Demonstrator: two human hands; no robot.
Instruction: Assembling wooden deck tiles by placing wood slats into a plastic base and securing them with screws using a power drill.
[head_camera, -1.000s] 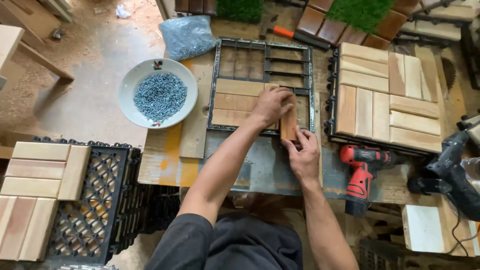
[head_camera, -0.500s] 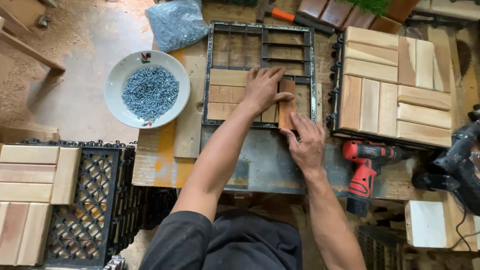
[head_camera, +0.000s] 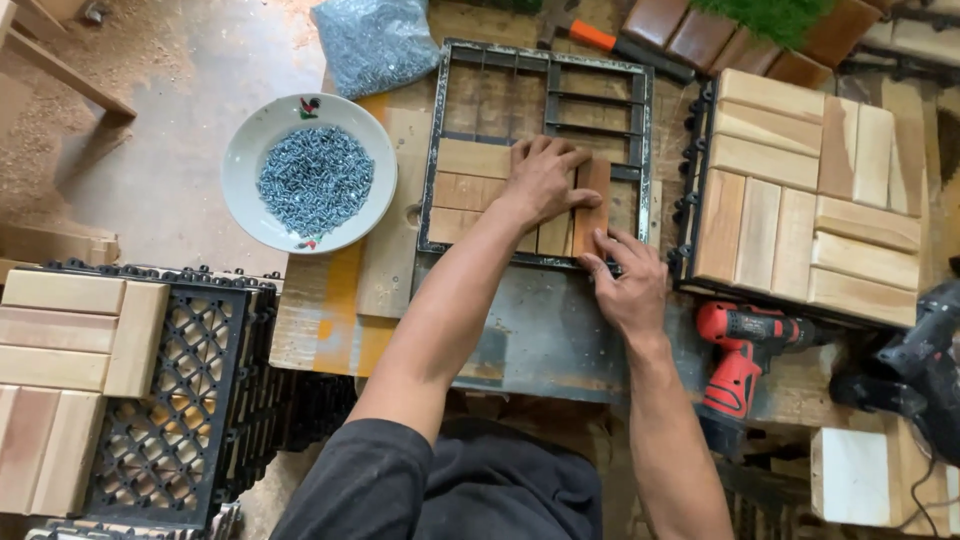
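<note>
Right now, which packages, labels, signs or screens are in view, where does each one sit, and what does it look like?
Clear plastic bag: top edge of the bench, behind the white bowl; lumpy, see-through, full of grey screws.
Small mark on the bowl's far rim: a red and dark painted figure; a smaller red one sits on the near rim.
No signs or screens show, and no label can be made out on the red drill.

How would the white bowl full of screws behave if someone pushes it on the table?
The white bowl probably feels heavy, since the screws heap across it. Its wide, shallow shape suggests it would slide rather than tip. A hard shove could spill loose screws.
</note>
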